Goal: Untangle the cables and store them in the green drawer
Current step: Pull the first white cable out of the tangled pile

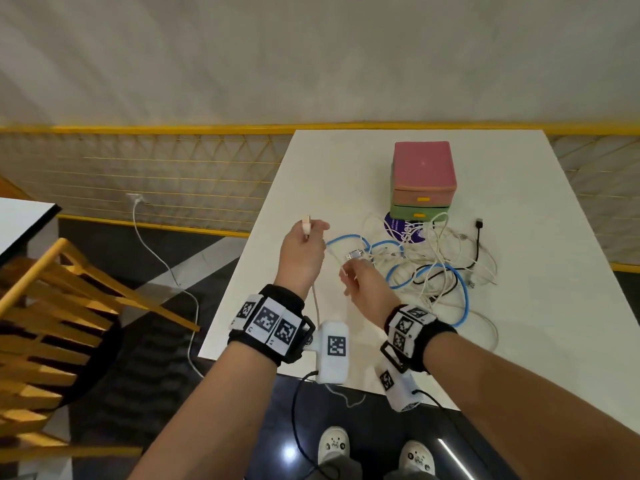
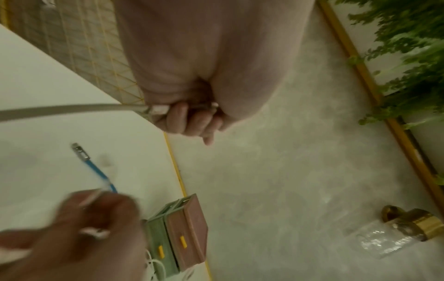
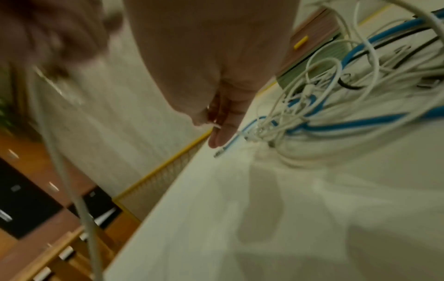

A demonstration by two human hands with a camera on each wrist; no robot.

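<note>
At the near table edge: the left hand [image 1: 302, 252] was raised above the white table [image 1: 519, 341], fingers curled round the plug end of a white cable [image 1: 316, 303] that hung down past the wrist
Right hand: the right hand [image 1: 367, 287] sat just beside it, slightly farther in, thumb and fingertip pinching a thin white strand; the blurred wrist view left it unsure whether that strand was the same cable
Between the hands: the white cable ran from one hand across to the other, clear of the heap
Tangle: the cable pile [image 1: 433, 265] lay just beyond the right hand, white, black and blue cable [image 1: 460, 289] looped through one another, a metal plug [image 1: 354, 254] at its near edge
Green drawer: the green drawer [image 1: 419, 215] was shut, bottom tier of the small drawer unit [image 1: 424, 174] at the far side of the pile, loops touching its front
Step in hand: probably drawing the first white cable free of the pile
Next move: likely to need feeding the trailing length out through the loops without dragging the heap, then coiling it and pulling the drawer open
</note>
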